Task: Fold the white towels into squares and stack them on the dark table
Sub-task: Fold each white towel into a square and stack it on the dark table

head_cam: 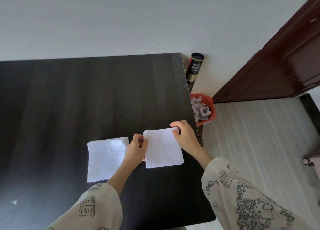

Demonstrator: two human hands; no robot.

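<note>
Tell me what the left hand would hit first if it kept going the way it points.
The left hand points away from the person; beyond its fingers only bare dark table shows, so probably nothing before the wall.

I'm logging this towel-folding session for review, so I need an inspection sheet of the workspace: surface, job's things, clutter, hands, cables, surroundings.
Surface: dark wood-grain table, mostly bare, faint marks.
Job's things: folded white terry towel lying flat at left; second white towel square beside it, apart, not yet stacked.
Clutter: nothing seen on the table.
Hands: left hand pinches the second towel's left edge; right hand pinches its far right corner.
Cables: nothing seen.
Surroundings: pale wall; black cardboard tube against it; red waste bin with crumpled paper by the table's right edge; dark red wooden door; pale floor.
</note>
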